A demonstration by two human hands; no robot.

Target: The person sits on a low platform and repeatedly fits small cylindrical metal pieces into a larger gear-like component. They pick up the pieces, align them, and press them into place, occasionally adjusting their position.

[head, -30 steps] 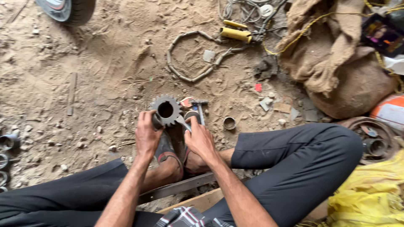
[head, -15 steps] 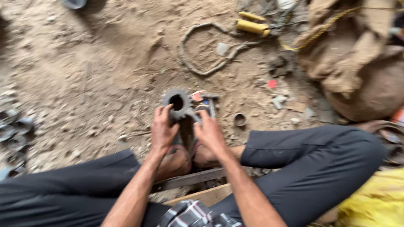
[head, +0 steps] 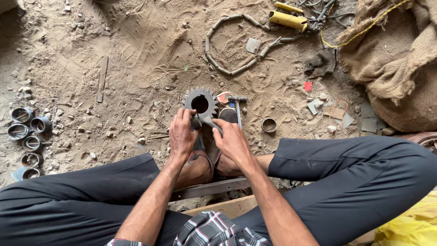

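Observation:
A dark toothed metal gear (head: 200, 102) with a round centre hole stands upright on the sandy ground, between my sandalled feet (head: 200, 159). My left hand (head: 182, 134) grips its lower left edge. My right hand (head: 232, 139) presses a short metal tool (head: 207, 122) against the gear's lower rim. A small hammer (head: 237, 107) lies just right of the gear, beside a red-and-white scrap (head: 223, 97).
Several short metal rings (head: 27, 132) lie at the left edge. A single metal ring (head: 269, 125) sits right of my hands. A curved chain-like link strip (head: 232, 41), yellow-handled tools (head: 287, 19) and a burlap sack (head: 400, 59) are at the top right. Yellow plastic (head: 405, 228) is at the bottom right.
The view has shifted a little. Both hands stay on the gear, and my right hand has lowered onto the tool at its rim.

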